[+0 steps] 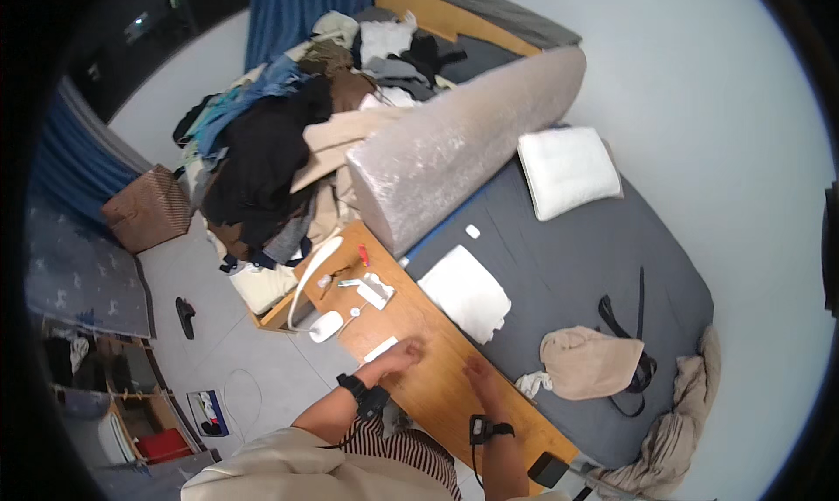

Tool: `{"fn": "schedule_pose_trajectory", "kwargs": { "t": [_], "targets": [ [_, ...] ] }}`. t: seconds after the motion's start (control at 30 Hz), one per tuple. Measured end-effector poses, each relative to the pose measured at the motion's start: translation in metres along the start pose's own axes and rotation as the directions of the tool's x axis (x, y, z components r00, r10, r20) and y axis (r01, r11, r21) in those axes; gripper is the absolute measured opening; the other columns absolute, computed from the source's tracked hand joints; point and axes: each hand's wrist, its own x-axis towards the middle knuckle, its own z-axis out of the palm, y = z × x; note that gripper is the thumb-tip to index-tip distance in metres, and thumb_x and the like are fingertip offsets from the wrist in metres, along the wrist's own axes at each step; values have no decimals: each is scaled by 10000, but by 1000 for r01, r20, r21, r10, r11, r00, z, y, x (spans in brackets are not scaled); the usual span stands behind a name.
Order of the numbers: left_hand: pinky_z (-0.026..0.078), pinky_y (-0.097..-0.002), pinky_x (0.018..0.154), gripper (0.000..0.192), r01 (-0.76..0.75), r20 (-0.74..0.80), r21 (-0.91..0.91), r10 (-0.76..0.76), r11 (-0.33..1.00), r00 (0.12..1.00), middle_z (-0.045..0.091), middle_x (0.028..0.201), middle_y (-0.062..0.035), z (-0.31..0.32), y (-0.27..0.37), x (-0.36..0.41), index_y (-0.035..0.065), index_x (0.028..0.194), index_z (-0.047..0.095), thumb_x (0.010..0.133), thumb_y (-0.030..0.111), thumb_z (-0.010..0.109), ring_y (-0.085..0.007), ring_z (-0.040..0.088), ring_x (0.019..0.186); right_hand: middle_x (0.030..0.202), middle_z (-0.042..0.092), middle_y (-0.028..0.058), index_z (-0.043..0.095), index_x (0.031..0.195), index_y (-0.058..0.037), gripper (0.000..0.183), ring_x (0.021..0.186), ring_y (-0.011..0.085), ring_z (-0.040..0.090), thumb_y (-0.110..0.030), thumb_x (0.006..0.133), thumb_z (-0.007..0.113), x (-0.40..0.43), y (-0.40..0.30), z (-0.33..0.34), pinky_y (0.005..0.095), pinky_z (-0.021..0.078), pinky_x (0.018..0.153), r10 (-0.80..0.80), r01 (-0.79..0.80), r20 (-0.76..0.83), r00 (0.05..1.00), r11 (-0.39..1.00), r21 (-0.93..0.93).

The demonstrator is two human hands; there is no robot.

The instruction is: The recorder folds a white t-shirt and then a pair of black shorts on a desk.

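My left hand [405, 354] hovers over or rests on a narrow wooden desk [440, 389]; its fingers look curled and blurred, so I cannot tell whether anything is inside. Just beside it lies a white flat strip-shaped object [381, 349]. My right hand [482, 375] is near the desk's bed-side edge, blurred, fingers apart with nothing visible in them. Both wrists carry black strapped devices. Across the desk edge, a folded white cloth [465, 294] lies on the dark grey bed sheet [564, 265].
A white desk lamp [326, 327], a white tray-like item [376, 292] and glasses [335, 275] occupy the desk's far end. A black box [548, 469] sits at its near end. Beyond are a rolled mattress [459, 140], heaped clothes [269, 154] and a beige cloth item [590, 363].
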Motion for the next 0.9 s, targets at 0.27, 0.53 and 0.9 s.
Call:
{"fn": "schedule_pose_trajectory", "kwargs": {
  "t": [0.27, 0.53, 0.9],
  "targets": [
    [543, -334, 729, 464, 221, -154, -204, -254, 954, 955, 622, 1097, -111, -63, -89, -204, 81, 1276, 469, 864, 156, 670, -207, 636, 980, 1136, 642, 122, 555, 1263, 5, 496, 1030, 194, 609, -236, 864, 724, -91, 12, 45, 311, 494, 894, -189, 250, 313, 931, 954, -167],
    [550, -362, 702, 436, 129, -422, -528, -391, 839, 818, 630, 1033, -77, -126, -176, -357, 76, 1252, 479, 852, 129, 647, -195, 650, 899, 1042, 634, 143, 539, 1255, 26, 489, 960, 205, 609, -209, 859, 704, -150, -33, 135, 325, 497, 836, -69, 129, 443, 894, 986, -108],
    [526, -367, 726, 576, 140, -504, -430, -365, 892, 783, 586, 1072, -70, -227, -233, -449, 97, 1293, 462, 799, 245, 719, -187, 569, 954, 1009, 586, 61, 550, 1254, -8, 528, 925, 154, 566, -269, 834, 733, -165, -102, 312, 287, 474, 823, -198, 368, 522, 829, 898, -243]
  ]
}}
